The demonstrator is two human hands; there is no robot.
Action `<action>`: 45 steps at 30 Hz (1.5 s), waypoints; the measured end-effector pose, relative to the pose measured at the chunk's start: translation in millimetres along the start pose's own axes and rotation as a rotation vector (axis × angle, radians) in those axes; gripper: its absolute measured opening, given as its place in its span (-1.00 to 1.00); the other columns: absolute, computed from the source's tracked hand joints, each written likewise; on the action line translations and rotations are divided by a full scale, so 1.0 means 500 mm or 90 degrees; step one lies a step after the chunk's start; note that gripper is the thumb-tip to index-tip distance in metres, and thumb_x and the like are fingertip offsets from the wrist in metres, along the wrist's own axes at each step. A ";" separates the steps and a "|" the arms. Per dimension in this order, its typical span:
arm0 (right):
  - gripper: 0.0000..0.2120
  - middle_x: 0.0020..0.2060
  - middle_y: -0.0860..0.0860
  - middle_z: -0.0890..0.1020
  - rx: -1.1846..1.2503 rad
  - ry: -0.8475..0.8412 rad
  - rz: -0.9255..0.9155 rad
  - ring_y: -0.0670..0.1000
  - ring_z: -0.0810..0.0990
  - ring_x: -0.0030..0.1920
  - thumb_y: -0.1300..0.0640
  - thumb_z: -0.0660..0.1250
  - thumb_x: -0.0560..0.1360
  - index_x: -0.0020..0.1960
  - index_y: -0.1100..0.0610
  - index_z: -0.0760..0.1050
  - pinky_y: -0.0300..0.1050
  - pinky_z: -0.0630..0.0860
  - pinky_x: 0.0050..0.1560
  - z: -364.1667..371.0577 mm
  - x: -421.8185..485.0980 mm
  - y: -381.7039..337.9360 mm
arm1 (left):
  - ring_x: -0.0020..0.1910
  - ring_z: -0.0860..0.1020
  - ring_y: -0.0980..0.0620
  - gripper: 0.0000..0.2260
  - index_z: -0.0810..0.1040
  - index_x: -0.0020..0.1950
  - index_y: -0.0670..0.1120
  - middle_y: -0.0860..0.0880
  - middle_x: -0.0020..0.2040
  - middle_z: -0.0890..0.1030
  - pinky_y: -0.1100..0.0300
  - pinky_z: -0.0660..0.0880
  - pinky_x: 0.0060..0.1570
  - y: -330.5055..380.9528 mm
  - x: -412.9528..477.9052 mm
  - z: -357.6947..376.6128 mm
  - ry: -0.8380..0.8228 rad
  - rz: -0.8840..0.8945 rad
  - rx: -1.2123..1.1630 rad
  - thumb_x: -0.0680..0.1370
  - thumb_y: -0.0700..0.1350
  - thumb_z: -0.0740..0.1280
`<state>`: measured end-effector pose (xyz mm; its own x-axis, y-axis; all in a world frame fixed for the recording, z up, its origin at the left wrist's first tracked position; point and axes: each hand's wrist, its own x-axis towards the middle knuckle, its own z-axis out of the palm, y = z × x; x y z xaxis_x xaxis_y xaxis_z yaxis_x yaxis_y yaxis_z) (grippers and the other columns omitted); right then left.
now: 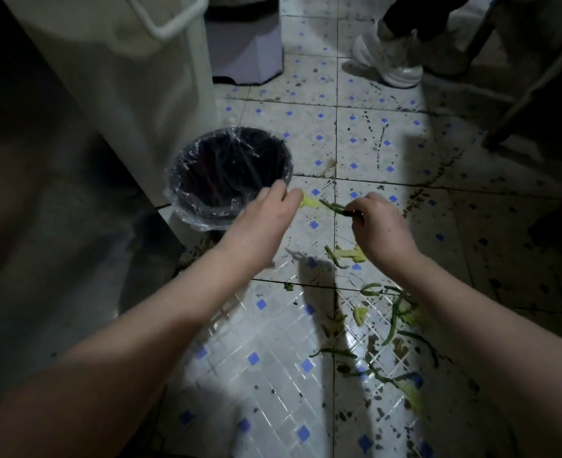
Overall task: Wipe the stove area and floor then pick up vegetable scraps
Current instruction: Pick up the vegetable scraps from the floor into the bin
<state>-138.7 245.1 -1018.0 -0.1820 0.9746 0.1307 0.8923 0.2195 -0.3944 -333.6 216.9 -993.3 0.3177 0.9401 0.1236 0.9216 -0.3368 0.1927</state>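
My left hand point(266, 216) reaches over the tiled floor beside a small black bin point(230, 173) lined with clear plastic, and its fingertips pinch a pale yellow-green leaf scrap point(309, 202). To the right, my right hand point(377, 223) is closed on a dark green vegetable strip point(334, 207) that sticks out to the left. More scraps point(349, 254) lie on the floor just below my right hand. A larger scatter of green strips and pale pieces point(393, 328) spreads at the lower right.
A tall pale bin with a handle point(134, 61) stands behind the black bin, beside a grey container point(246, 51). Another person's white shoe point(388, 57) is at the top right. Dark furniture legs point(534, 84) cross the right. The tiles point(372, 143) are stained.
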 end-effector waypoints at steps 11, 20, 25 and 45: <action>-0.73 -0.07 0.18 0.54 0.012 0.029 -0.101 0.23 0.51 -0.05 0.38 0.18 0.51 0.08 0.22 0.58 0.14 0.48 -0.05 -0.016 0.144 -0.136 | 0.10 0.38 -0.19 -0.66 0.41 0.20 -0.18 -0.18 0.12 0.34 -0.02 0.42 0.02 -0.132 0.045 -0.079 -0.024 -0.127 0.145 0.46 -0.40 0.29; -0.73 0.03 0.20 0.57 0.035 -0.028 -0.171 0.26 0.53 0.05 0.31 0.19 0.50 0.11 0.22 0.59 0.11 0.48 0.02 0.039 0.177 -0.212 | 0.18 0.39 -0.20 -0.63 0.46 0.25 -0.11 -0.16 0.22 0.35 -0.01 0.37 0.10 -0.167 0.024 -0.060 -0.071 -0.194 0.199 0.46 -0.32 0.31; -0.75 0.00 0.18 0.58 -0.019 -0.062 -0.192 0.23 0.54 0.04 0.31 0.22 0.50 0.10 0.20 0.60 0.10 0.48 0.04 0.055 0.177 -0.210 | 0.20 0.39 -0.18 -0.60 0.44 0.26 -0.08 -0.14 0.22 0.37 0.02 0.37 0.10 -0.163 0.008 -0.053 -0.065 -0.200 0.230 0.45 -0.32 0.30; -0.70 0.11 0.07 0.59 -0.067 -0.097 -0.020 0.12 0.55 0.09 0.26 0.28 0.52 0.24 0.11 0.53 0.06 0.50 0.14 0.050 -0.020 0.006 | 0.13 0.41 -0.09 -0.50 0.31 0.32 -0.04 -0.05 0.21 0.39 0.07 0.36 0.02 -0.009 -0.052 0.068 -0.085 -0.010 0.165 0.43 -0.22 0.39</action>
<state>-144.6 237.4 -1043.4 -0.2638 0.9646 -0.0017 0.9220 0.2516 -0.2943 -338.5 195.9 -1030.5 0.3133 0.9496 -0.0105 0.9475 -0.3133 -0.0637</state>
